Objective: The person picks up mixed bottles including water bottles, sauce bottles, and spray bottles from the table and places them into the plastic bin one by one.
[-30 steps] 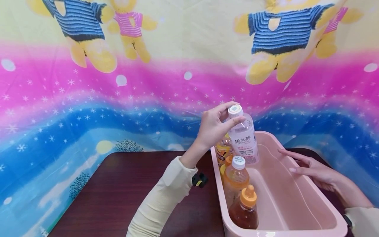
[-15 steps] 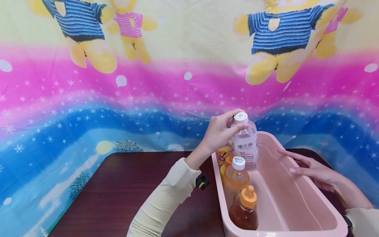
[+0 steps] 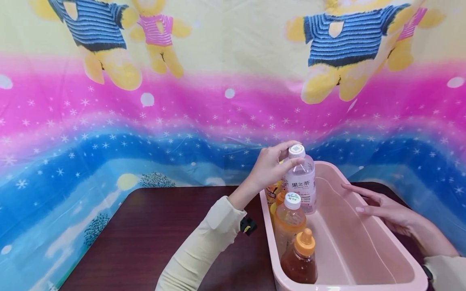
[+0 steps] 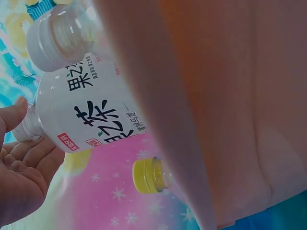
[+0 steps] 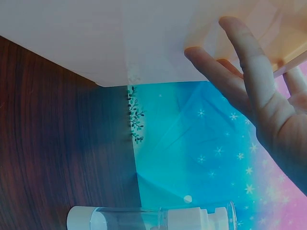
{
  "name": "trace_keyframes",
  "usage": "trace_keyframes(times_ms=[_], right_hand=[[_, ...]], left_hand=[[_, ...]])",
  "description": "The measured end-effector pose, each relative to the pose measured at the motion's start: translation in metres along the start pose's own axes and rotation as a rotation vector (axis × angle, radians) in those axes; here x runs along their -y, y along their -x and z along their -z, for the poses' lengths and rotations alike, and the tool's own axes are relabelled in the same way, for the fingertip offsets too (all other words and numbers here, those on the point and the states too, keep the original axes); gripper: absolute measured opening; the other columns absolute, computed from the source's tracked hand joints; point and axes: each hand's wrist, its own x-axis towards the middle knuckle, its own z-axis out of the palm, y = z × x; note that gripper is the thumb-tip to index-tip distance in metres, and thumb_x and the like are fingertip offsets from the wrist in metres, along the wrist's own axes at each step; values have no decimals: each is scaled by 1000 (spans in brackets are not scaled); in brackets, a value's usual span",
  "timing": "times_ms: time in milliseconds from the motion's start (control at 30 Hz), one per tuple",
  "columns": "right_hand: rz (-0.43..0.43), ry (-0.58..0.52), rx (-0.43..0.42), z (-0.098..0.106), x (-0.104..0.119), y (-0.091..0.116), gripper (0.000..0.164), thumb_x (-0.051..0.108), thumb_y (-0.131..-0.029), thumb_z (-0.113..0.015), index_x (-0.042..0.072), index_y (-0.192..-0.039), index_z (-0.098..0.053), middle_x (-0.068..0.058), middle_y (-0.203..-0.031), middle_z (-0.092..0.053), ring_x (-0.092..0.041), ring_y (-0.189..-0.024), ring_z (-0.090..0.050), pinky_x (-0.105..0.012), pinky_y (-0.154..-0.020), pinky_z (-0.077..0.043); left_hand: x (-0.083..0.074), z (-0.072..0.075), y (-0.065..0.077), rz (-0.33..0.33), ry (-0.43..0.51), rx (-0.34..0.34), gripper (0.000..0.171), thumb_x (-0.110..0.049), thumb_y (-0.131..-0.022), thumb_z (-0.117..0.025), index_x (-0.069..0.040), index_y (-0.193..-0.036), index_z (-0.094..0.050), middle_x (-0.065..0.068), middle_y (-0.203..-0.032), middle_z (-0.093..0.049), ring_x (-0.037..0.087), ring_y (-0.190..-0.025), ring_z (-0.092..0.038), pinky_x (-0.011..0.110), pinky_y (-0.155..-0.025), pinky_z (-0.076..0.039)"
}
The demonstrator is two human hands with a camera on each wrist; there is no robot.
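My left hand (image 3: 271, 165) pinches the white-capped neck of a clear tea bottle (image 3: 303, 184) between thumb and fingers. This bottle stands upright, or nearly so, inside the pink plastic bin (image 3: 395, 238); its base is partly hidden by another bottle. In the left wrist view, the same tea bottle (image 4: 86, 112) shows its white label with black characters. On the bin's right side, my right hand (image 3: 393, 212) rests with extended fingers at the rim. The right wrist view shows those fingers (image 5: 240, 52) spread against the bin wall.
Along the bin's left wall stand a white-capped bottle (image 3: 290, 220), an orange-capped brown bottle (image 3: 300, 262) and a yellow-labelled bottle (image 3: 271, 193). Dark wooden table (image 3: 174, 234) lies left of the bin. A clear bottle with white parts (image 5: 127, 218) appears in the right wrist view, outside the bin.
My left hand has lowered the tea bottle into the bin, moving slightly right, and the bottle has become more upright. The right hand has stayed at the rim.
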Motion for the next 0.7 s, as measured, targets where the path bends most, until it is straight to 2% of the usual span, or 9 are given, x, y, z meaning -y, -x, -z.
trace_keyframes(times_ms=[167,267,400,600,700], right_hand=[[-4,-9,3,1,-1,0,54,9,-98,-38,48,-135,-35,10,-118,-55,-28,-103,-60,-57,-77,-45],[19,-23,26,2,-2,-1,54,8,-98,-37,47,-135,-35,9,-119,-55,-31,-102,-60,-58,-76,-45],[42,-36,47,2,-3,-1,55,6,-98,-36,46,-136,-34,7,-120,-56,-34,-100,-61,-59,-74,-45],[14,-26,20,2,-2,0,54,8,-98,-37,47,-135,-35,8,-118,-56,-32,-101,-61,-58,-75,-45],[28,-32,30,2,-3,0,55,7,-98,-36,46,-135,-35,8,-119,-56,-32,-100,-61,-58,-75,-46]], left_hand=[[3,-2,-1,7,-23,30,42,-17,-85,-64,-8,-124,-55,4,-117,-62,12,-110,-56,19,-85,-47],[5,-5,-1,40,-30,41,42,-19,-84,-66,-10,-124,-56,3,-117,-62,12,-109,-57,18,-83,-48],[9,-9,-1,84,-41,43,41,-21,-82,-68,-13,-121,-59,1,-115,-63,10,-106,-59,18,-82,-48],[15,-14,-4,106,-63,35,40,-22,-78,-72,-13,-115,-63,0,-110,-66,7,-100,-61,15,-77,-49],[18,-16,-5,122,-69,40,40,-23,-76,-74,-13,-113,-64,0,-107,-67,6,-97,-62,12,-74,-49]])
